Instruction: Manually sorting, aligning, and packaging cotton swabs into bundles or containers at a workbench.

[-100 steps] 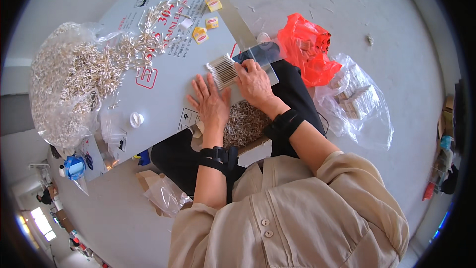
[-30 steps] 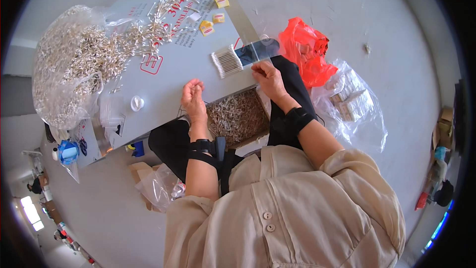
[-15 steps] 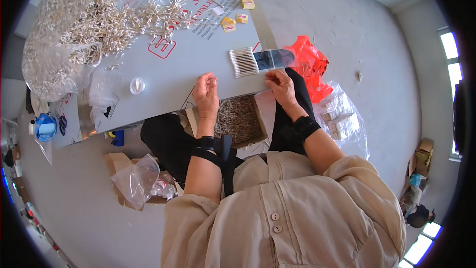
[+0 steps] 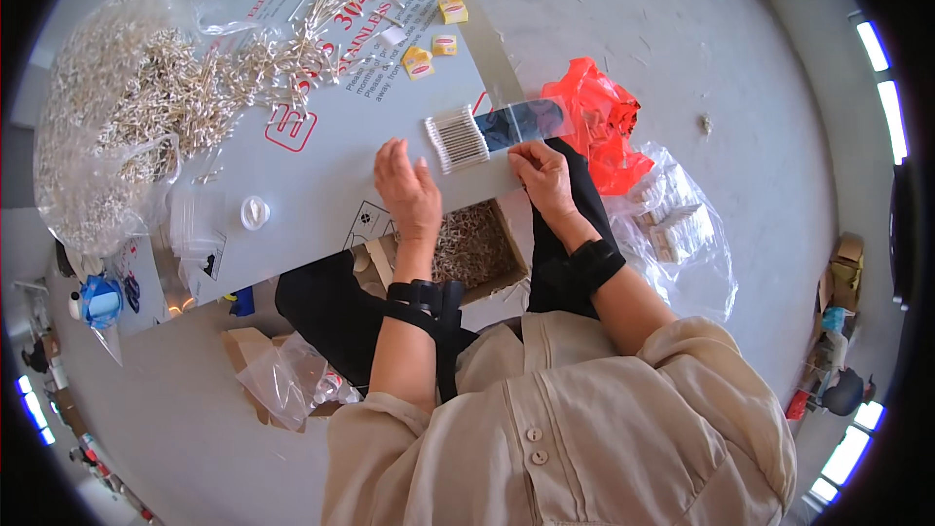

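A neat row of cotton swabs lies on the table, its right end against a dark blue strip in clear plastic, which reaches over the table's right edge. My left hand hovers left of the swabs near the front edge, fingers stretched out and holding nothing. Just below the plastic, my right hand has thumb and fingers pressed together; whatever is between them is too small to tell. Under the front edge, between my knees, sits a cardboard box of loose swabs, partly hidden by my left forearm.
A big heap of loose swabs spills from a clear bag at far left. Nearer stand a small round tub and clear plastic sleeves. Yellow packets lie at the back. Right of the table are a red plastic bag and a clear bag of white packs.
My left hand has gone from curled fingers to stretched ones. My right hand stays beside the plastic, its fingers drawn closer together. The whole view has turned slightly.
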{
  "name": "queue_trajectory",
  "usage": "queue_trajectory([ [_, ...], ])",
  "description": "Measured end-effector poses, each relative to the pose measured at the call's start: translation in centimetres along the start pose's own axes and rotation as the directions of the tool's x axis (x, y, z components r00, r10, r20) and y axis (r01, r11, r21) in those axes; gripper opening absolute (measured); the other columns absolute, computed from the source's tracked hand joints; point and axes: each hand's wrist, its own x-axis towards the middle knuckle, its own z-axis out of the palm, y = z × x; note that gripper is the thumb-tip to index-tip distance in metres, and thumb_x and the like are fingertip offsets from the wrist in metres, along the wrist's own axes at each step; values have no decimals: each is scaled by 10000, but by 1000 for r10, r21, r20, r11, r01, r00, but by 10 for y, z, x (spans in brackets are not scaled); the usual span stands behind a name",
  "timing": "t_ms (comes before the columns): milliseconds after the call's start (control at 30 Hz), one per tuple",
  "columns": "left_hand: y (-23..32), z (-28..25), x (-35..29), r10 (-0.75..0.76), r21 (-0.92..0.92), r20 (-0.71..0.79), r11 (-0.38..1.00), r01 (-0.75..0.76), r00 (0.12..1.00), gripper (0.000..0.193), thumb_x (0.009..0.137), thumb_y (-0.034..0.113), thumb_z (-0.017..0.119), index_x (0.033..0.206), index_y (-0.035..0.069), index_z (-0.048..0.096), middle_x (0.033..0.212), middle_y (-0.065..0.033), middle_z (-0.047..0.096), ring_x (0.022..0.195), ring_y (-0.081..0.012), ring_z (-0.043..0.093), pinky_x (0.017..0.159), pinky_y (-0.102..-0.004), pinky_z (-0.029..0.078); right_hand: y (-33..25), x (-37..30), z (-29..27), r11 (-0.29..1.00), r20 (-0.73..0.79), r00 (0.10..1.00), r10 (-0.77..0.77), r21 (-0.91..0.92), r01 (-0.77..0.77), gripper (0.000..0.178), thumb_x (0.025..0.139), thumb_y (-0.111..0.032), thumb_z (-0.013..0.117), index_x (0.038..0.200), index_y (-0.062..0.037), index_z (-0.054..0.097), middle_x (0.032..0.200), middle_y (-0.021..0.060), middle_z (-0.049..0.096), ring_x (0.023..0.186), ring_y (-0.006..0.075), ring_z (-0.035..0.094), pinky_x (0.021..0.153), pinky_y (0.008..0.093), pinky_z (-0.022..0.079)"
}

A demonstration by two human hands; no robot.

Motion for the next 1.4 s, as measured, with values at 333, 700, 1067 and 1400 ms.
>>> queue_trajectory([
  [333, -18, 7, 23, -32, 42, 1, 999, 32, 999, 276, 789, -48, 605, 1057, 13, 623, 1148, -122, 604, 1147, -341, 521, 978, -457, 403, -44, 73, 28, 885, 195, 946, -259, -344, 313, 67, 826, -104, 660, 844, -40, 672, 845, 121, 605, 788, 317, 616, 707, 389, 495],
  [700, -15, 3, 26, -61, -146, -57, 988, 52, 997, 347, 779, -76, 589, 1115, 12, 589, 1124, -133, 615, 1110, -346, 555, 960, -448, 420, -45, 101, 51, 682, 401, 851, -340, -519, 516, 23, 793, -62, 669, 792, -47, 651, 825, 91, 577, 829, 298, 617, 712, 397, 514],
  [1067, -13, 2, 25, -149, -249, -51, 960, 131, 988, 300, 826, -66, 564, 1112, 15, 605, 1121, -134, 630, 1112, -341, 562, 977, -434, 419, -53, 110, 57, 423, 617, 714, -329, -580, 696, 61, 794, -19, 669, 818, -39, 617, 835, 90, 560, 827, 291, 611, 709, 388, 519],
  [1400, -10, 0, 28, -137, -235, -42, 964, 124, 990, 300, 815, -85, 553, 1091, 17, 610, 1089, -125, 640, 1093, -326, 576, 966, -425, 421, -53, 105, 51, 466, 560, 750, -351, -590, 659, 89, 789, -22, 690, 852, -57, 639, 850, 91, 567, 858, 289, 622, 708, 398, 530],
])
